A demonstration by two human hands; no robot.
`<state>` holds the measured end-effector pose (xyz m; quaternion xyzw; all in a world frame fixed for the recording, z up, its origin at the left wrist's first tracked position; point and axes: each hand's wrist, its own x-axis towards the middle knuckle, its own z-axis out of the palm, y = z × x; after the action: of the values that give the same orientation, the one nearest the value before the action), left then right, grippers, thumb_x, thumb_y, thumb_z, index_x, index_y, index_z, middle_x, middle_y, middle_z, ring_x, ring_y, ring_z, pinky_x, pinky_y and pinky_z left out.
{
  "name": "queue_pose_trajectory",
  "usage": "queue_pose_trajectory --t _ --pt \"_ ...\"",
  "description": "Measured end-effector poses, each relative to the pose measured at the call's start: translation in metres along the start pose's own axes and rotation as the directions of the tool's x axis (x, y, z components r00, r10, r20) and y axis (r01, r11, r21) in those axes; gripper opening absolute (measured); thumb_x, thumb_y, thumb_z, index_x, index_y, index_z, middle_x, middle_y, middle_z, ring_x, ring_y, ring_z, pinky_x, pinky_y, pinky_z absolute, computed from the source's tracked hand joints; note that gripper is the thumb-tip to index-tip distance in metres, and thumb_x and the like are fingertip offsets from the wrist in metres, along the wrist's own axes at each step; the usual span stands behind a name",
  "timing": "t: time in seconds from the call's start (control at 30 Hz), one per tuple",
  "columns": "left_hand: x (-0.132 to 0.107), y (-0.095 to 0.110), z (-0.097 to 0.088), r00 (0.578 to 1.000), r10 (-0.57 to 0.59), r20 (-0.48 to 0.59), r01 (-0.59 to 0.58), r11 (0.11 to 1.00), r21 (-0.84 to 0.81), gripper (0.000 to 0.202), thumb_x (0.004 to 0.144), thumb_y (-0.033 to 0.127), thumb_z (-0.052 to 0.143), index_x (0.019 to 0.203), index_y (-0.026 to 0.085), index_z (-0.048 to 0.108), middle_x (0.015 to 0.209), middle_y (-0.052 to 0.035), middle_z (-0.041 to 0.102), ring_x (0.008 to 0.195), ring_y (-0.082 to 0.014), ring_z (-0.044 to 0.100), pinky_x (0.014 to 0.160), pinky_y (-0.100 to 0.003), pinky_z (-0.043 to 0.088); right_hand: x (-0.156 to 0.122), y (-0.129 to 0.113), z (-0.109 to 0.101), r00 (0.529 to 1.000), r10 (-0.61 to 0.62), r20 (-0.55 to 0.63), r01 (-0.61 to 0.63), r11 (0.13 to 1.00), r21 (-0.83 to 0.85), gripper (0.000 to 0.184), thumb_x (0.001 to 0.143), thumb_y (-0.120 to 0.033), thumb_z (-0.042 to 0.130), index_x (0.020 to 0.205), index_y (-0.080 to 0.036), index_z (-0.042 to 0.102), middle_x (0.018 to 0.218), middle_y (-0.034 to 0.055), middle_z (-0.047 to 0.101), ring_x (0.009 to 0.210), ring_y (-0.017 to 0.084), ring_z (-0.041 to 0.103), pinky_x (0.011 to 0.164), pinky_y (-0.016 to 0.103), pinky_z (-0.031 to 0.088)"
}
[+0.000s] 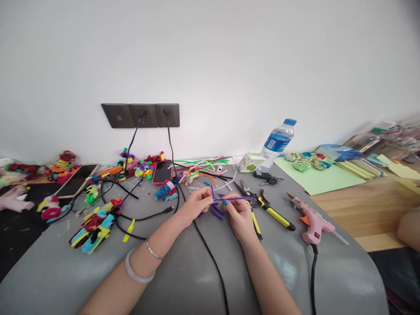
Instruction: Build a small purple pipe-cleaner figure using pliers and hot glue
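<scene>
Above the grey table, my left hand (198,203) and my right hand (239,214) pinch a purple pipe cleaner (236,198) between thumbs and fingers. It runs out past the right hand and curves down at its free end. Short purple pipe cleaner pieces (216,213) lie on the table under and between the hands. Close by on the right are pliers with yellow and black handles (277,218), partly hidden behind my right hand. A heap of loose coloured pipe cleaners (200,168) lies beyond the hands.
A pink glue gun (315,225) rests at right, its cord trailing forward. Behind stand a water bottle (277,144) and a small carton (251,162), with keys (272,179) nearby. Pipe cleaner figures (95,227), phones (77,180) and black cables (210,253) occupy the left and middle.
</scene>
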<state>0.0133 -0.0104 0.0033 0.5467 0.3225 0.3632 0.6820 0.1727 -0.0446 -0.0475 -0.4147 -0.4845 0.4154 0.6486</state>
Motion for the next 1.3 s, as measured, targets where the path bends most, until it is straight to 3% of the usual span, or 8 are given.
queue_pose_trajectory --t 0.17,0.4,0.67,0.97,1.03,1.1,1.2,1.3 --pt "-0.003 0.004 -0.002 0.985 -0.094 0.144 0.102 0.993 -0.05 0.023 0.073 0.026 0.062 0.067 0.019 0.041 0.059 0.008 0.034 0.05 -0.005 0.029 0.051 -0.022 0.023 0.0 -0.005 0.001 0.999 -0.023 0.037 0.022 0.999 0.041 0.017 0.083 -0.039 0.072 0.086 -0.023 0.069 0.08 0.0007 0.058 0.065 0.014 0.047 0.059 0.026 0.038" --pt "-0.007 0.011 -0.008 0.901 -0.263 0.345 0.279 0.96 0.003 0.022 0.071 0.024 0.065 0.067 0.018 0.044 0.056 0.0069 0.042 0.048 -0.0049 0.035 0.051 -0.023 0.024 -0.001 -0.012 0.003 0.989 -0.034 0.141 0.022 0.996 0.085 0.015 0.083 -0.038 0.073 0.081 -0.023 0.071 0.089 0.0041 0.062 0.08 0.019 0.057 0.071 0.03 0.047" --pt "-0.008 0.011 -0.01 0.851 -0.326 0.411 0.332 0.941 0.059 0.02 0.067 0.024 0.064 0.067 0.016 0.046 0.057 0.007 0.045 0.048 -0.0042 0.034 0.051 -0.022 0.024 -0.002 -0.01 -0.001 0.972 -0.01 0.237 -0.025 0.989 0.144 0.012 0.081 -0.036 0.076 0.088 -0.027 0.072 0.091 0.0026 0.064 0.081 0.018 0.059 0.071 0.029 0.048" --pt "-0.009 0.013 -0.011 0.813 -0.357 0.46 0.366 0.928 0.072 0.021 0.068 0.024 0.064 0.065 0.017 0.044 0.053 0.0091 0.037 0.046 -0.0039 0.028 0.05 -0.023 0.021 -0.003 -0.01 -0.001 0.958 0.031 0.285 -0.086 0.98 0.18 0.011 0.081 -0.033 0.076 0.087 -0.025 0.07 0.091 0.0032 0.067 0.081 0.018 0.061 0.075 0.031 0.05" --pt "-0.009 0.012 -0.011 0.818 -0.353 0.453 0.357 0.931 0.08 0.023 0.069 0.025 0.065 0.066 0.017 0.043 0.055 0.0088 0.038 0.047 -0.0039 0.027 0.05 -0.022 0.021 -0.002 -0.009 -0.001 0.963 0.051 0.266 -0.104 0.977 0.189 0.013 0.08 -0.033 0.077 0.087 -0.025 0.07 0.087 0.0024 0.067 0.076 0.017 0.061 0.073 0.031 0.05" --pt "-0.007 0.011 -0.012 0.852 -0.321 0.414 0.298 0.947 0.121 0.023 0.072 0.028 0.064 0.067 0.017 0.044 0.059 0.0074 0.041 0.048 -0.0044 0.031 0.051 -0.022 0.024 -0.001 -0.008 0.0 0.974 0.075 0.215 -0.119 0.972 0.2 0.015 0.077 -0.034 0.079 0.085 -0.024 0.07 0.085 0.0014 0.066 0.073 0.016 0.059 0.07 0.029 0.05" --pt "-0.004 0.007 -0.013 0.933 -0.201 0.297 0.12 0.955 0.271 0.021 0.079 0.033 0.061 0.072 0.016 0.05 0.062 0.0061 0.043 0.052 -0.0064 0.038 0.053 -0.022 0.029 0.001 -0.007 0.001 0.992 0.1 0.083 -0.117 0.964 0.24 0.02 0.072 -0.035 0.083 0.082 -0.023 0.07 0.081 0.0002 0.065 0.072 0.015 0.058 0.067 0.027 0.05" --pt "-0.003 0.006 -0.011 0.975 -0.05 0.217 -0.045 0.909 0.413 0.018 0.084 0.031 0.057 0.077 0.015 0.055 0.063 0.0055 0.045 0.056 -0.0077 0.04 0.054 -0.021 0.03 0.003 -0.006 0.001 0.993 0.115 -0.021 -0.105 0.957 0.271 0.025 0.068 -0.036 0.086 0.081 -0.023 0.069 0.079 -0.0002 0.065 0.07 0.014 0.058 0.066 0.026 0.049"
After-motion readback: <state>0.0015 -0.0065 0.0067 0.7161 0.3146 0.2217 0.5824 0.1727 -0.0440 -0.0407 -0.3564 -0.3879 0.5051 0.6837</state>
